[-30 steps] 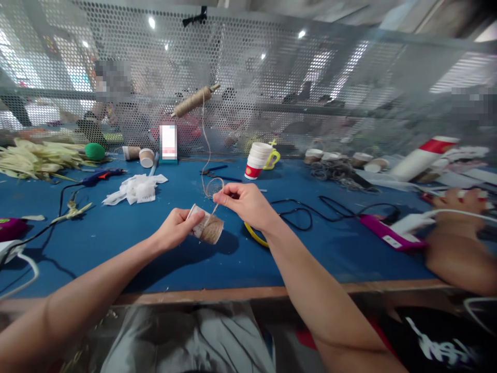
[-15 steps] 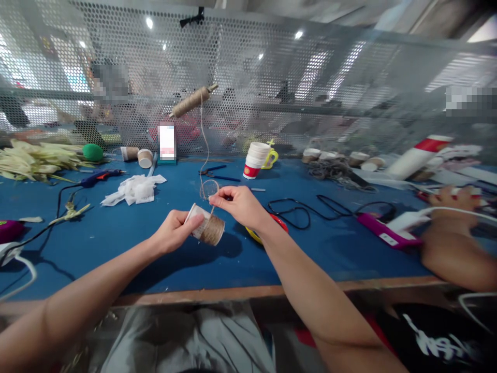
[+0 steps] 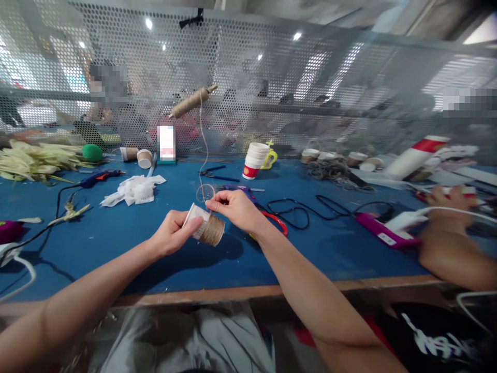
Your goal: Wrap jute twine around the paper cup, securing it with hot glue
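A paper cup (image 3: 210, 229), its lower part wrapped in brown twine, lies tilted in my left hand (image 3: 174, 231). The fingers go round its rim end and the thumb presses on the white side. My right hand (image 3: 232, 206) pinches the twine (image 3: 201, 178) just above the cup. From there the strand makes a loose loop and rises to a twine spool (image 3: 190, 103) on a stick at the mesh. Partly behind my right forearm is a roll of red and yellow tape (image 3: 276, 221).
Stacked paper cups (image 3: 254, 160), pliers (image 3: 217, 174) and a crumpled white cloth (image 3: 134, 189) are on the blue table (image 3: 155, 277). A glue gun (image 3: 99, 178) lies left. Black cable (image 3: 298, 210) runs to a purple power strip (image 3: 386, 230), near another person's arm (image 3: 446, 238).
My right hand has shifted slightly left with the twine, closer to the cup's upper side. The left hand and the cup stay almost in place.
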Tool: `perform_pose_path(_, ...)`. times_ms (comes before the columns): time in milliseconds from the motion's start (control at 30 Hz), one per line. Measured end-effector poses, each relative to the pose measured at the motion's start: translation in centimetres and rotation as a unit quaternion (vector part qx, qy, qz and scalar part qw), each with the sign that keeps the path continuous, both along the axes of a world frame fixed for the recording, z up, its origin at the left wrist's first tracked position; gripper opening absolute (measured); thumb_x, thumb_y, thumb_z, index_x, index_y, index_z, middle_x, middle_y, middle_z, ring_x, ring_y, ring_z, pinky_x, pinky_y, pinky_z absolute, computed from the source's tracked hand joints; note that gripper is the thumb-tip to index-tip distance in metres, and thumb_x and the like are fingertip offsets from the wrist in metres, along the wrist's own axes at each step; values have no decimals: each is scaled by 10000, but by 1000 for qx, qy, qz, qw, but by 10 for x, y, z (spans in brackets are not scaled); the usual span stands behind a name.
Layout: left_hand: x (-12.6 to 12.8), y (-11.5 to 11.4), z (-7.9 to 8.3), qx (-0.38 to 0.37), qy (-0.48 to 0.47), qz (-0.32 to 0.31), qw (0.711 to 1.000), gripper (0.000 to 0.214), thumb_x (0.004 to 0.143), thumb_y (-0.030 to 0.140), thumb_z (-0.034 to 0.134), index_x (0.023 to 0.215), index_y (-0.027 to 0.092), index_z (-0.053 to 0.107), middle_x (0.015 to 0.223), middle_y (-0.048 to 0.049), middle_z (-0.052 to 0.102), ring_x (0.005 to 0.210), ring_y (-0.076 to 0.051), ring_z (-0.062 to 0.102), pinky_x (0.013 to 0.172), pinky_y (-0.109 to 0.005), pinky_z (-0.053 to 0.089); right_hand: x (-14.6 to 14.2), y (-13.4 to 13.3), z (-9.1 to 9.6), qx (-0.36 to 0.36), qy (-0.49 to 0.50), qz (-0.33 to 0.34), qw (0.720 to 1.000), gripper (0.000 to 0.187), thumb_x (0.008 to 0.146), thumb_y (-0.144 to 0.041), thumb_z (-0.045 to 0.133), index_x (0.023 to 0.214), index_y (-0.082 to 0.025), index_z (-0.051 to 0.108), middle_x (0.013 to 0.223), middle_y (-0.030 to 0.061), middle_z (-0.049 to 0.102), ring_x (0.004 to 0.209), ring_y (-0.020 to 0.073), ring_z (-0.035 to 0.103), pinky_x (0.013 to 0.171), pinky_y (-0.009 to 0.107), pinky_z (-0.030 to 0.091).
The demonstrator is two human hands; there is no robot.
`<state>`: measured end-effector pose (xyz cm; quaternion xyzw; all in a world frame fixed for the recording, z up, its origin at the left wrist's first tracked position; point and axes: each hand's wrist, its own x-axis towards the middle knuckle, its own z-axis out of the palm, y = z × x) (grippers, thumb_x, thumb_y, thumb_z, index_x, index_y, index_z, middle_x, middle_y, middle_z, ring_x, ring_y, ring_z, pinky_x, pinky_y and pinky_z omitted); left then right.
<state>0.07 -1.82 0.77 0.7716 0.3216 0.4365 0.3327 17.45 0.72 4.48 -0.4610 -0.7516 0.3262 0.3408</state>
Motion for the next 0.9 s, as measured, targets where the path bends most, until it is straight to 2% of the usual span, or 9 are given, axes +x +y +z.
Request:
perform_pose_path(200,-1,-1,1,28,3,-1,1000,431,832,373,391,476,134,435,473,25,359,456,-60,257,440,-193,267,-1,-2,0,-9,-3,3,1000,304,708,-429,553,661,-131,587,581,-7,511,545,97,414,533,244,330)
perform_pose_path(467,0,-1,2,16,-4,6,1000,458,815,428,401,462,137,431,458,23,365,447,-62,270,438,-197,272,-4,-1,-2,-28,5,17,999,340,668,-474,582,608,-141,554,545,-31,452,514,83,363,504,237,281)
perform_pose_path(900,3,1,-2,-114,-86,7,990,470,738,508,488,487,111,504,444,27,396,446,-54,315,427,-180,283,-5,4,-7,-50,10,20,998,349,695,-477,559,601,-141,541,530,-44,420,489,72,335,471,231,242)
